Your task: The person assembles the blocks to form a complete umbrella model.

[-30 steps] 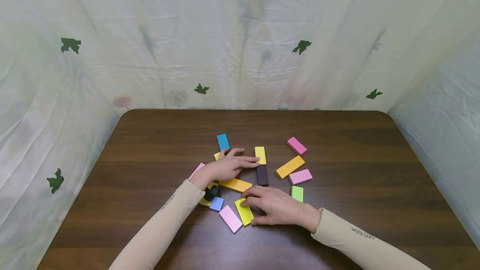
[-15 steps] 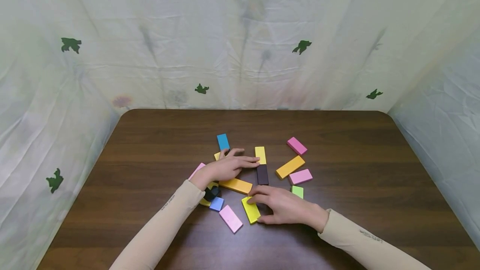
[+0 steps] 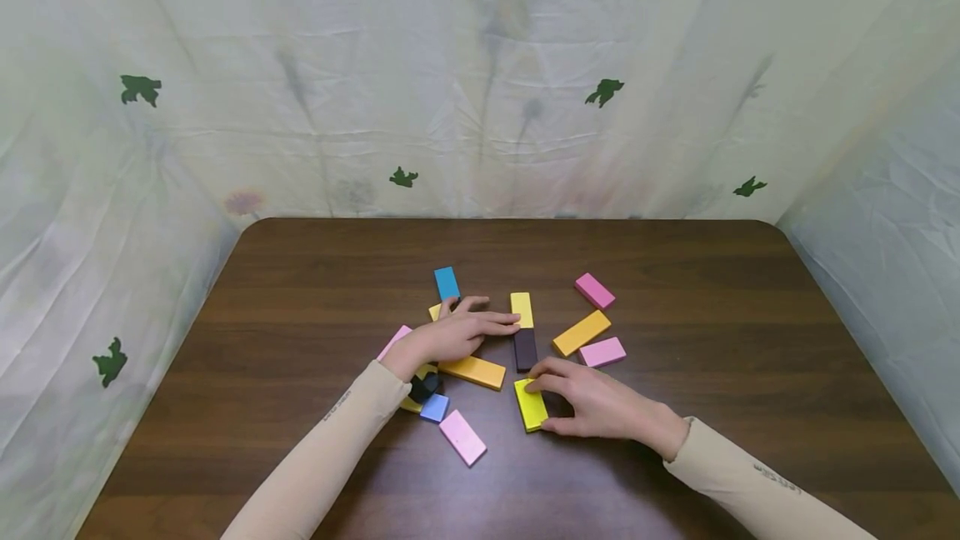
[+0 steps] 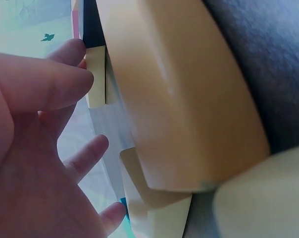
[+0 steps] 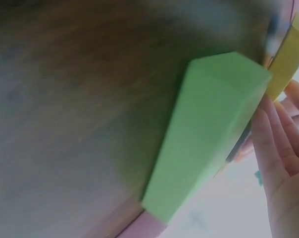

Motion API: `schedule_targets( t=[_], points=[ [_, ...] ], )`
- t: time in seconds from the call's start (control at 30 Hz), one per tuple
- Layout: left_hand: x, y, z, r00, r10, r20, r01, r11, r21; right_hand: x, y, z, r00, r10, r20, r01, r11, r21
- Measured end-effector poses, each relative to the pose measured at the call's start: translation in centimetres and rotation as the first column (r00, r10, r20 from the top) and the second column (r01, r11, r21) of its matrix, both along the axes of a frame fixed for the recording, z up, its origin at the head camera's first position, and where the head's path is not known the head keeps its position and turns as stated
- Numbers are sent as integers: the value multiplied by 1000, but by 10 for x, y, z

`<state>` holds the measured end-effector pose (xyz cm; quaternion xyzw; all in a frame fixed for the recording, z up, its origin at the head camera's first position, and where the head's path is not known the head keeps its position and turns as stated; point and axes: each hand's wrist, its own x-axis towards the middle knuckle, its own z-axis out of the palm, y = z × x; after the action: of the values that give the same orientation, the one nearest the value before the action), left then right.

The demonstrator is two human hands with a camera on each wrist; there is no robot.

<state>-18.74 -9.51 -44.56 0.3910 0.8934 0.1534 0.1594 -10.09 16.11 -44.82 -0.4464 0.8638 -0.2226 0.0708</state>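
Head: right hand (image 3: pixel 592 402) pinching bright yellow block (image 3: pixel 531 407) between thumb and fingers, just to the near side of black block (image 3: pixel 525 350). Left hand (image 3: pixel 450 336) spread, fingertips at pale yellow block (image 3: pixel 521 309), which sits end to end with the black one on table (image 3: pixel 675 298). Left wrist: left fingers apart, orange-brown block (image 4: pixel 184 99) large in front. Right wrist: right fingers at bright yellow block, green block (image 5: pixel 204 134) just beside them.

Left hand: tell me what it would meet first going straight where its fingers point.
The left hand likely meets the pale yellow block abutting the dark block; whether it already touches is unclear.
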Motion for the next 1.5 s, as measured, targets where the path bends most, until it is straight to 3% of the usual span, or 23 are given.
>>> schedule_targets(
  t=[0.3,0.9,1.5],
  points=[
    [1,1,0,1000,-8,-20,8,1000,10,0,6,-1,998,-63,10,63,998,18],
    [0,1,1,1000,0,-10,0,1000,12,-6,1,-6,983,-19,-180,23,999,24],
    [1,1,0,1000,-6,-8,6,1000,19,-5,-1,-6,987,-34,-158,38,999,23]
  ],
)
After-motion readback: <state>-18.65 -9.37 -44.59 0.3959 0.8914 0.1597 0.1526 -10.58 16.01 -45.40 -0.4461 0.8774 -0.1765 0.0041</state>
